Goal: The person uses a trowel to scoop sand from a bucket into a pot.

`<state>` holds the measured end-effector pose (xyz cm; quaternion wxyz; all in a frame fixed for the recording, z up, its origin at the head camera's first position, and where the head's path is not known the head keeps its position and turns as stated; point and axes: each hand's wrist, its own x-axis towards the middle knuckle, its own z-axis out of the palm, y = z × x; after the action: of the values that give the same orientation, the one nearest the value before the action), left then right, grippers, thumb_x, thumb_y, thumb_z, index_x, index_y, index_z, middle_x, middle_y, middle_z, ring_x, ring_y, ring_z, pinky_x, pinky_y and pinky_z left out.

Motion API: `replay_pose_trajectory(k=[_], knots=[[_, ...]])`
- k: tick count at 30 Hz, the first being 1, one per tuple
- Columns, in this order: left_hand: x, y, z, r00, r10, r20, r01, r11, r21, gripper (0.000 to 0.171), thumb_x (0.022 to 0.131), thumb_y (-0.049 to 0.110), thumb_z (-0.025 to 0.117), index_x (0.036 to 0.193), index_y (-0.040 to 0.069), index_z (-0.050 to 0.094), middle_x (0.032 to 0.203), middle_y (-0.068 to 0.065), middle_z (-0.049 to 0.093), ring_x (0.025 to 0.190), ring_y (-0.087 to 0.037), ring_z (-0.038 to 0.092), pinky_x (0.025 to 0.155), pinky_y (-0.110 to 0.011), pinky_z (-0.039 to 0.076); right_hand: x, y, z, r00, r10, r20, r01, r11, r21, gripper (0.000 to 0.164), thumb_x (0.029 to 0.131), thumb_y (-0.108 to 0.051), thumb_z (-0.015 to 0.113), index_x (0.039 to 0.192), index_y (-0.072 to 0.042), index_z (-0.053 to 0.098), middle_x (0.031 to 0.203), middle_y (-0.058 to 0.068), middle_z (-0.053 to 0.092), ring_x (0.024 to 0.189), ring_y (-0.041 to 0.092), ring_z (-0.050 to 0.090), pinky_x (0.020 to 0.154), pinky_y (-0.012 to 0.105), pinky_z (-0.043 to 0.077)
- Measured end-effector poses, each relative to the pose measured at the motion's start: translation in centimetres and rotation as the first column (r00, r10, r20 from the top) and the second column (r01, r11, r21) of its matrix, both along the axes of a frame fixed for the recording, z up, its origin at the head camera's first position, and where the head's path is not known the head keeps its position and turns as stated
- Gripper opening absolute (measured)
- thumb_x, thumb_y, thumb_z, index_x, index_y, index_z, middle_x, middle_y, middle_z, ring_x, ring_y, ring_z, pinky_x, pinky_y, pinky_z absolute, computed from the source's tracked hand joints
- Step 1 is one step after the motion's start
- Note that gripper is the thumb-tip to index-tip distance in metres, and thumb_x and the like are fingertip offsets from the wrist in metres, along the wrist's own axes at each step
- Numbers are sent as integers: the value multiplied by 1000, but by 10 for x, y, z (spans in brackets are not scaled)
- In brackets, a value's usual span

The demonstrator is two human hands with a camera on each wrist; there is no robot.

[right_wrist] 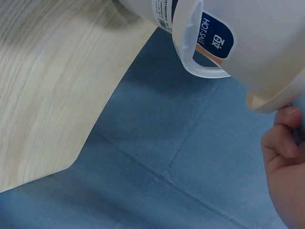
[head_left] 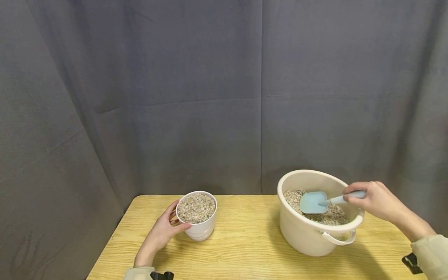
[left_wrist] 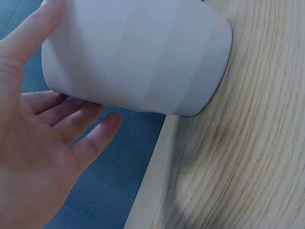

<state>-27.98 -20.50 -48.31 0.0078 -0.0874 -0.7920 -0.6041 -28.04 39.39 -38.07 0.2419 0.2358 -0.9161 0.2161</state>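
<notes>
A white pot (head_left: 201, 233), filled near its rim with coarse grit (head_left: 197, 208), stands on the left of the table. My left hand (head_left: 162, 231) holds it from the left side, thumb toward the near side and fingers around the far side; in the left wrist view those fingers touch the pot wall (left_wrist: 138, 52). Over at the right, my right hand (head_left: 379, 200) grips the handle of a light blue scoop (head_left: 314, 202). The scoop's blade is above the grit inside a cream bucket (head_left: 304, 235). In the right wrist view the scoop is hidden.
The wooden table (head_left: 241, 241) carries both containers, with a gap between them. A white carrying handle (head_left: 339, 239) hangs on the bucket's near side. Grey curtain (head_left: 196, 147) stands behind the table and at the left.
</notes>
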Motion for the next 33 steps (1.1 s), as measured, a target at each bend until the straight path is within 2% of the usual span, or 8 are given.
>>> replay_pose_trajectory(k=[9,18,21,24,28,33], knots=[[0,1,-2,1000,3,-8,-3,1000,-2,92,78,15,84,152,8,29,147,-23,40,128,-37,47,101,-43,46,1,5,-9,998,-12,-54,11,1000,-12,21,72,-5,81,83,-22,73,79,-16,64,67,-1,52,56,15,40],[1,4,-5,1000,-8,-12,8,1000,13,93,79,14,83,153,6,26,150,-23,36,133,-37,41,103,-45,44,12,9,-3,995,-78,-59,76,996,-37,13,81,-14,80,91,-21,75,85,-12,67,75,-1,55,61,14,40],[1,4,-6,1000,-4,-6,4,1000,15,94,79,14,83,153,6,25,151,-23,35,133,-38,41,103,-44,44,15,7,2,990,-113,-85,113,994,-13,10,85,-18,77,94,-20,74,88,-7,67,76,3,57,61,19,42],[3,3,-5,1000,-7,-7,7,1000,-3,96,80,15,83,154,5,23,152,-23,32,135,-38,38,105,-45,42,20,0,8,986,-140,-96,141,990,10,10,89,-20,73,98,-15,73,94,2,68,85,18,60,69,34,46],[8,1,5,998,17,-53,-23,992,-124,91,87,25,76,154,2,20,156,-24,25,140,-39,30,109,-48,36,29,-19,21,982,-163,-101,163,987,-5,20,92,-22,69,103,-6,70,106,17,65,101,40,52,80,56,38],[9,1,38,981,70,-181,-121,949,-290,81,97,40,60,155,2,18,158,-24,17,138,-46,28,110,-55,31,37,-55,39,972,-194,-133,188,981,-54,26,93,-23,66,109,-2,68,119,25,59,111,48,44,85,64,32]])
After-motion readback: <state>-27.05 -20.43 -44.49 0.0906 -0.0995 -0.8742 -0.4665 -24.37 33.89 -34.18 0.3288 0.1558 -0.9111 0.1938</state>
